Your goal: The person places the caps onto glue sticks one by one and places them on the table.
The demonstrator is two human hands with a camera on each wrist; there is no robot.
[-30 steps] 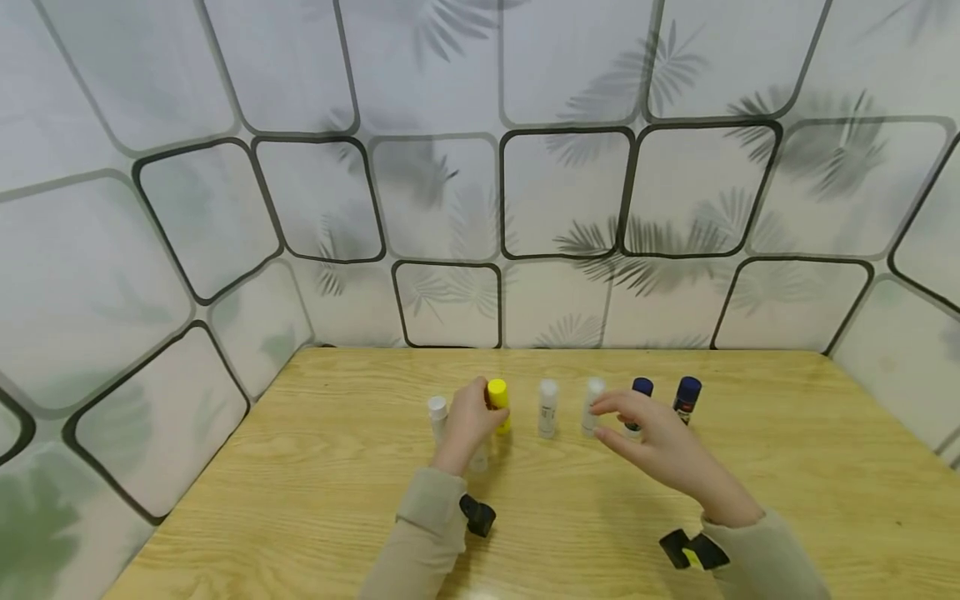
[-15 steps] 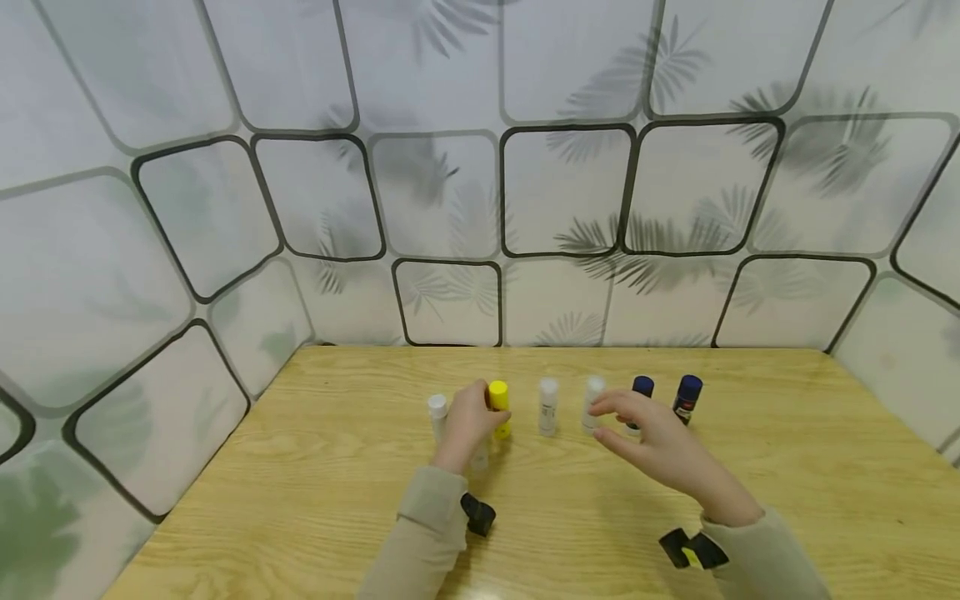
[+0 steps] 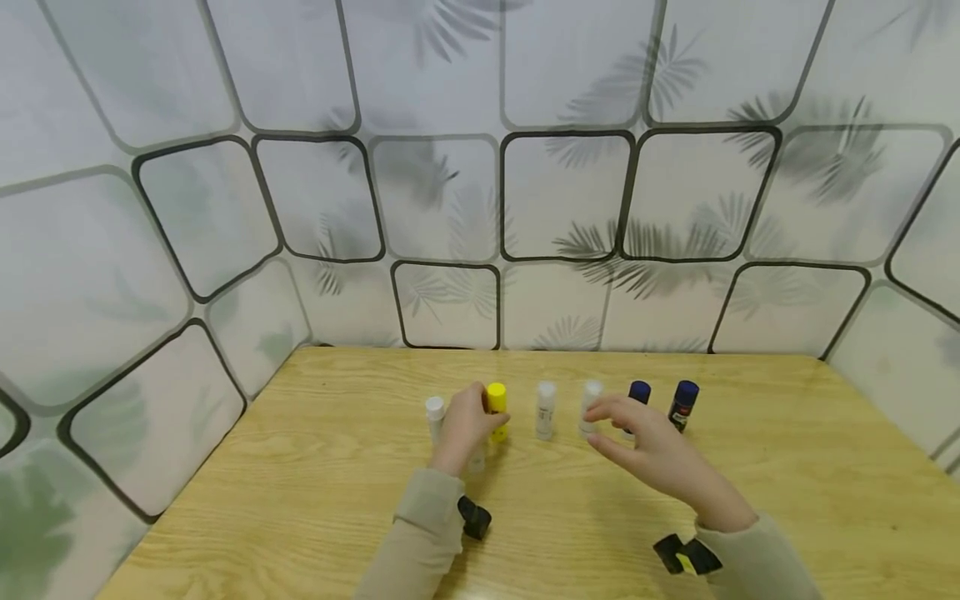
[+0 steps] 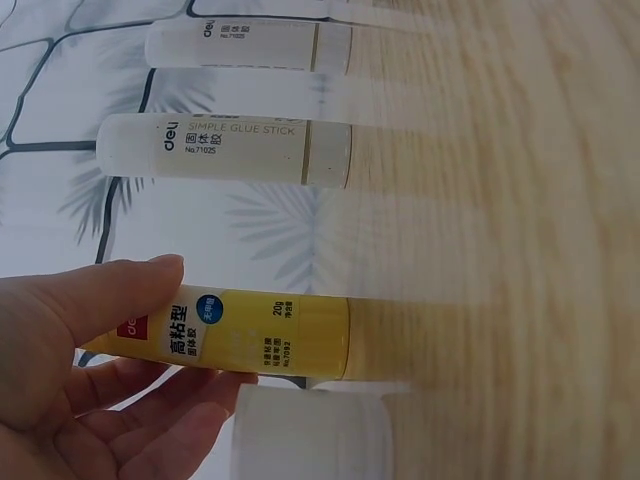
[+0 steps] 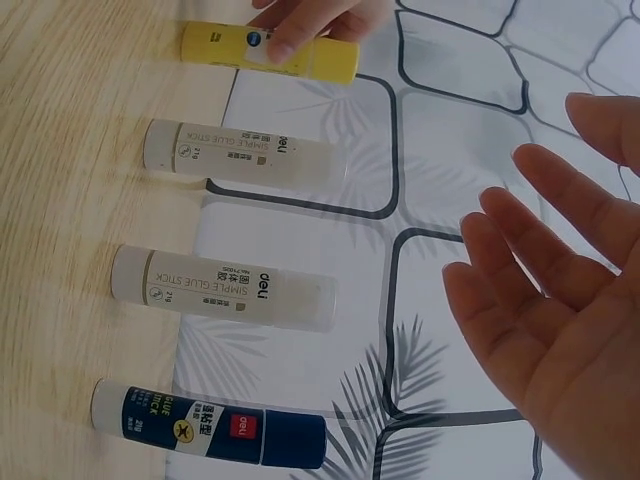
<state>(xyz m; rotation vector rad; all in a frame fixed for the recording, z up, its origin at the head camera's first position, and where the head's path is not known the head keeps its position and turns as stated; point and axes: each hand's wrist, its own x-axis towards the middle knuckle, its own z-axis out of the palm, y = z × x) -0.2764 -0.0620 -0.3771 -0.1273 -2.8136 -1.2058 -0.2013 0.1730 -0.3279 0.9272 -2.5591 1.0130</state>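
My left hand (image 3: 467, 425) grips a yellow glue stick (image 3: 497, 400) that stands upright on the table. In the left wrist view, thumb and fingers wrap the upper part of the yellow glue stick (image 4: 240, 335), and its base meets the wood. My right hand (image 3: 660, 450) holds nothing; its fingers are spread in a loose curve, in front of a white glue stick (image 3: 591, 404) and a navy-capped glue stick (image 3: 639, 392) it partly covers. The right wrist view shows this right hand (image 5: 560, 320) apart from the row of sticks.
Another white glue stick (image 3: 545, 412) stands between my hands. A second navy glue stick (image 3: 683, 406) ends the row at right. Left of my left hand is a white-capped stick (image 3: 435, 414); a whitish stick (image 3: 476, 458) is partly hidden by that wrist. A patterned curtain borders the wooden table (image 3: 337, 500).
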